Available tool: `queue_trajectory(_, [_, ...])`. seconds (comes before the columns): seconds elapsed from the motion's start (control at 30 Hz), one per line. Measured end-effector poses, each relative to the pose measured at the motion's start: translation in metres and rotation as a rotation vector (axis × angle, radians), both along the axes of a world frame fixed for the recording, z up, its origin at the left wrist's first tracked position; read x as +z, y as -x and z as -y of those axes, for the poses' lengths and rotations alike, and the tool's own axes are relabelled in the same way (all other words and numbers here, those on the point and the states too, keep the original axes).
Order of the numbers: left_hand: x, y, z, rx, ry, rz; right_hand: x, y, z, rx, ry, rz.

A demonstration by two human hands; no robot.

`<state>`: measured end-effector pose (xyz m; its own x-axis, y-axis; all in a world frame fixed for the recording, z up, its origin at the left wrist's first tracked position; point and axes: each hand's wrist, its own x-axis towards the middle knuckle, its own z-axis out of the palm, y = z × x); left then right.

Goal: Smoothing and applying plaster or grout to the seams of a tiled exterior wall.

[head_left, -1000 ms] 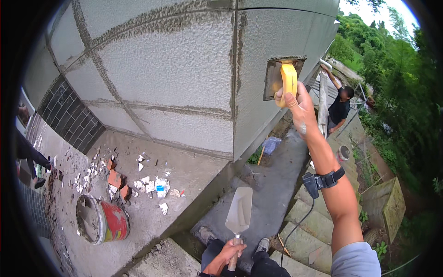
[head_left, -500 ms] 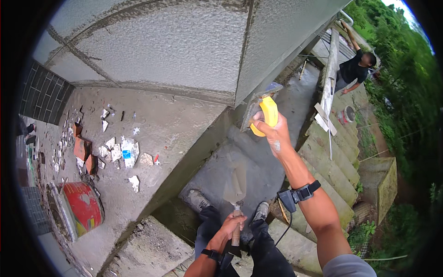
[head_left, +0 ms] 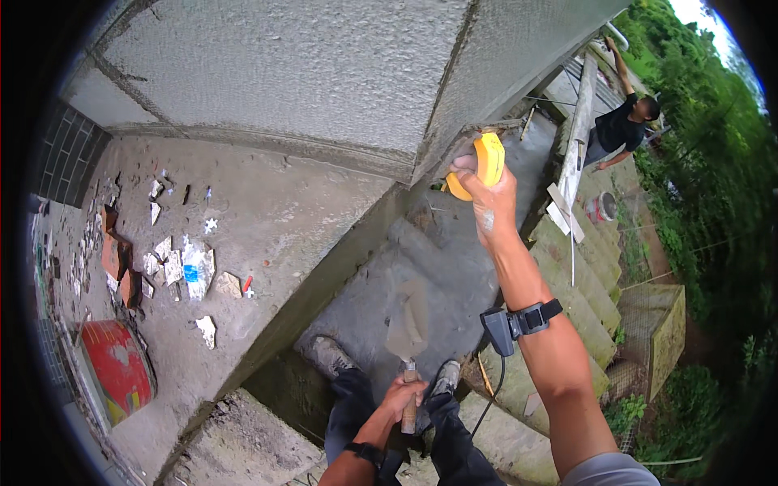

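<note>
- A yellow-handled float (head_left: 489, 159) is held up beside the lower edge of the wall's right face, just past the corner; whether the wall is touched by its plate cannot be told.
- Its handle is gripped by the right hand (head_left: 494, 194), fingers wrapped around it.
- A trowel (head_left: 408, 320) is grasped by its handle in the left hand (head_left: 401, 397), low over the grey ground, blade pointed away from the body.
- A black strapped device (head_left: 515, 324) is worn on the right forearm, a cable (head_left: 496, 393) hung below it.
- The upper view is filled by the textured grey wall (head_left: 284, 73).
- Space to the left is taken up by a concrete ledge (head_left: 292, 202), strewn with pale shards (head_left: 228, 283), reddish-brown pieces (head_left: 115, 253) and a blue-labelled packet (head_left: 198, 267); a red bucket (head_left: 117, 364) is seen near the rim.
- The right side is bordered by mossy steps (head_left: 559, 275), with a second bucket (head_left: 601, 207) placed farther up.
- Beyond a long pole (head_left: 577, 138), a co-worker (head_left: 624, 125) is seen, one arm raised, backed by greenery (head_left: 713, 162).
</note>
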<state>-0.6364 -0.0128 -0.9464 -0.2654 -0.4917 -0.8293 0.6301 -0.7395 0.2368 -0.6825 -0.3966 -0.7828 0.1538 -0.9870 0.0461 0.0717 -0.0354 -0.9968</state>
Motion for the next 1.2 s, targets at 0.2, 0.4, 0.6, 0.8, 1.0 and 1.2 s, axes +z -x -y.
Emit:
queue_trajectory(0.2, [0.002, -0.001, 0.001, -0.075, -0.004, 0.070, 0.046, -0.021, -0.019, 0.183, 0.076, 0.128])
queue_trajectory(0.4, [0.001, 0.010, 0.003, -0.133, -0.001, 0.056, 0.050, -0.008, 0.011, 0.053, 0.034, 0.048])
queue_trajectory(0.6, [-0.001, 0.005, -0.002, -0.171, -0.016, 0.076, 0.067, -0.012, -0.016, 0.117, 0.073, 0.110])
queue_trajectory(0.8, [-0.005, 0.008, 0.000, -0.155, -0.007, 0.059, 0.070, -0.029, -0.002, 0.062, 0.081, 0.103])
queue_trajectory(1.0, [-0.007, -0.001, -0.004, -0.140, -0.016, 0.069, 0.031, 0.002, -0.008, -0.026, -0.023, -0.016])
queue_trajectory(1.2, [-0.008, 0.004, -0.004, -0.141, 0.027, 0.066, -0.006, -0.014, -0.031, 0.083, -0.020, 0.026])
